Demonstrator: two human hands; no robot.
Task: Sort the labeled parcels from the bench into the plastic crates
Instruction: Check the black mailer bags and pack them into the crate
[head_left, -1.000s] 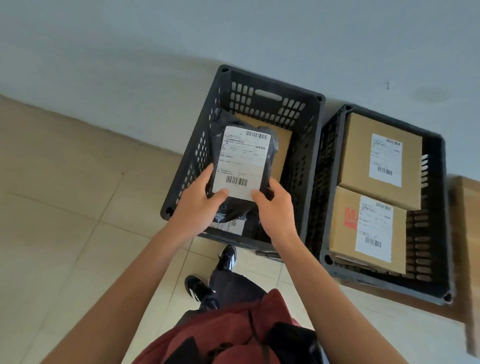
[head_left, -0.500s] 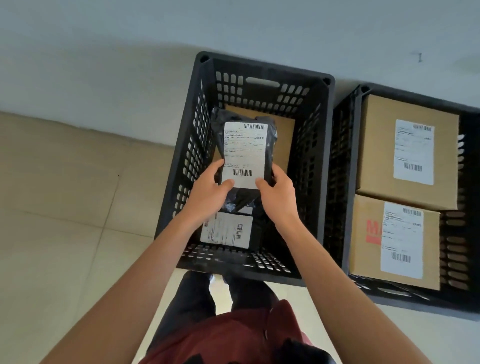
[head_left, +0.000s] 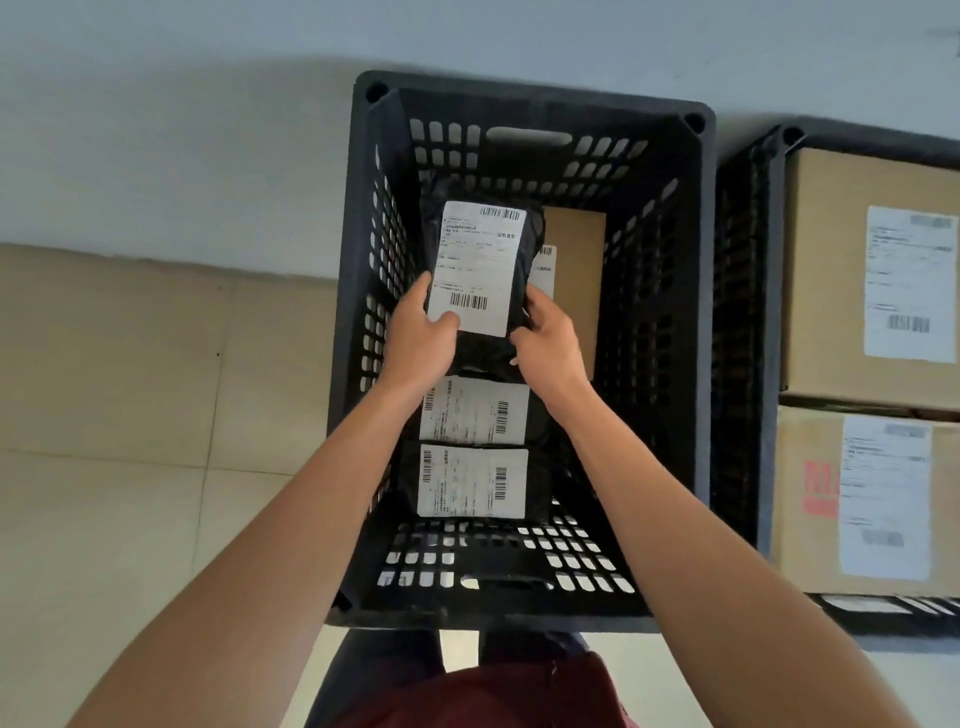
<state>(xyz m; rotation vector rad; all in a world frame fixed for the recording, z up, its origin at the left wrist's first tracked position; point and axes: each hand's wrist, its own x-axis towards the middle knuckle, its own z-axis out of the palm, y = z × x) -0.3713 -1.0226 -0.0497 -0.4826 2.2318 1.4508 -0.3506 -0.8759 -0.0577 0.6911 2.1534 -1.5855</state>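
Crate (head_left: 519, 587) of black plastic stands on the tiled floor (head_left: 130, 441), with a second crate (head_left: 748, 338) of cardboard boxes (head_left: 831, 291) just beside it. Inside the first lie two labeled bags (head_left: 475, 447). Left hand (head_left: 418, 343) and right hand (head_left: 548, 348) both grip a black labeled parcel (head_left: 480, 270) inside that crate, above the bags.

Both bare forearms reach forward over the near rim of the black slatted plastic crate (head_left: 524, 613). Inside it, the left hand (head_left: 418, 340) and right hand (head_left: 548, 348) pinch the lower corners of a black labelled poly-bag parcel (head_left: 480, 270), thumbs on top.
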